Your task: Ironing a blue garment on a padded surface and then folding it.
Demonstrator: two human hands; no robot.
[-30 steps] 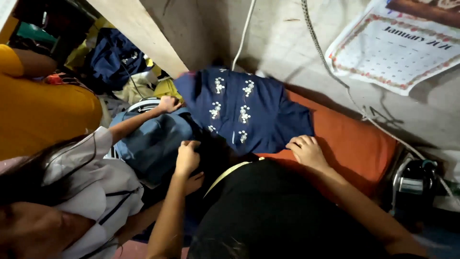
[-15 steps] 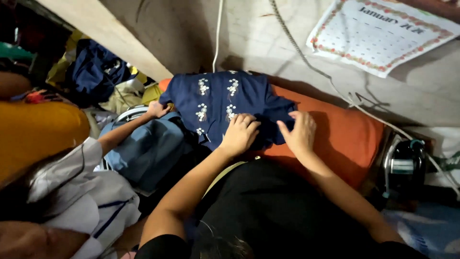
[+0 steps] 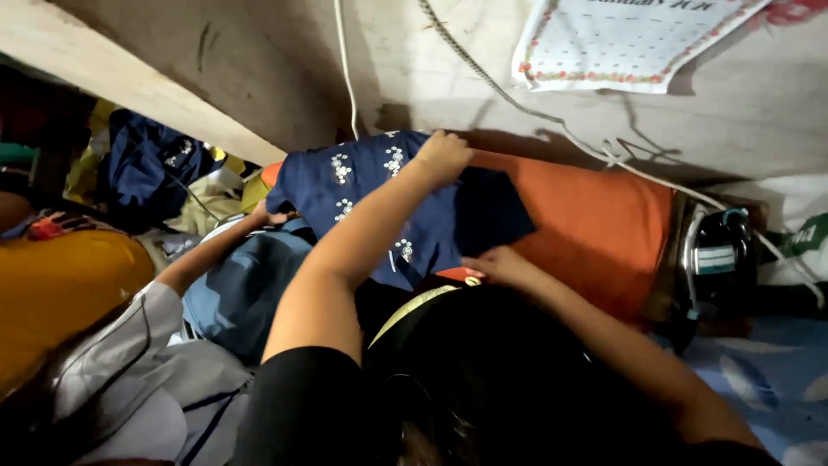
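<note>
At the far left a mustard-yellow cloth bundle (image 3: 65, 289) lies beside a person's grey sleeve (image 3: 129, 362), whose forearm runs up to a co-worker's hand (image 3: 269, 216) touching the left edge of a dark navy garment with white flower embroidery (image 3: 371, 194). Under that forearm sits a pale blue-grey folded cloth (image 3: 241, 293), and behind it, against the slanted pale wooden beam (image 3: 129, 86), a heap of dark blue and yellow-green clothes (image 3: 155, 168) is piled. The navy garment is spread over the left end of an orange padded ironing surface (image 3: 595, 216). The left hand (image 3: 442, 155) is curled over the garment's far edge near the wall, fingers closed on the fabric. The right hand (image 3: 498, 266) rests at the garment's near edge, fingers bent around the cloth there; how firmly it grips is hard to tell. A white cord (image 3: 345, 69) hangs down the wall above. Further right a white paper wall calendar (image 3: 621, 43) hangs on the wall, and a dark electric iron (image 3: 711, 267) stands at the orange pad's right end, next to a light blue patterned sheet (image 3: 759, 380)
</note>
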